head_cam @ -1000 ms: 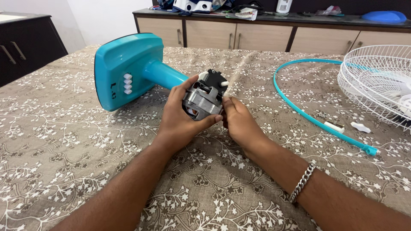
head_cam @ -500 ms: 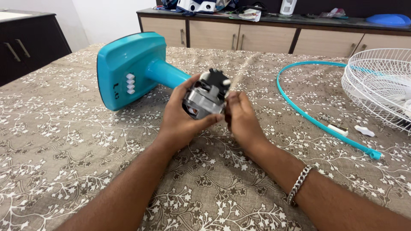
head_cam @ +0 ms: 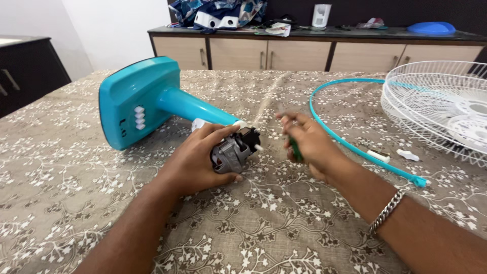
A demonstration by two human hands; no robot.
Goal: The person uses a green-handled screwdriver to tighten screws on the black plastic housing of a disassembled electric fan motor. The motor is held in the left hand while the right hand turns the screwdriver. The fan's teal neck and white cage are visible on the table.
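My left hand (head_cam: pixel 197 160) grips a grey and black fan motor (head_cam: pixel 234 150) that rests low on the patterned tablecloth, its short shaft pointing right. The motor sits at the end of the teal stand (head_cam: pixel 147 101), which lies on its side with its square base toward the left. My right hand (head_cam: pixel 307 142) is a short way right of the motor, apart from it, with its fingers curled around a dark green tool handle (head_cam: pixel 294 149).
A teal ring (head_cam: pixel 339 137) lies on the table to the right, with a white wire fan guard (head_cam: pixel 440 109) beyond it and two small white parts (head_cam: pixel 393 155) beside it. A wooden sideboard (head_cam: pixel 284 50) with clutter stands behind the table.
The motor has come down from in front of me to the tabletop in my left hand. My right hand has let go of it and moved off to the right.
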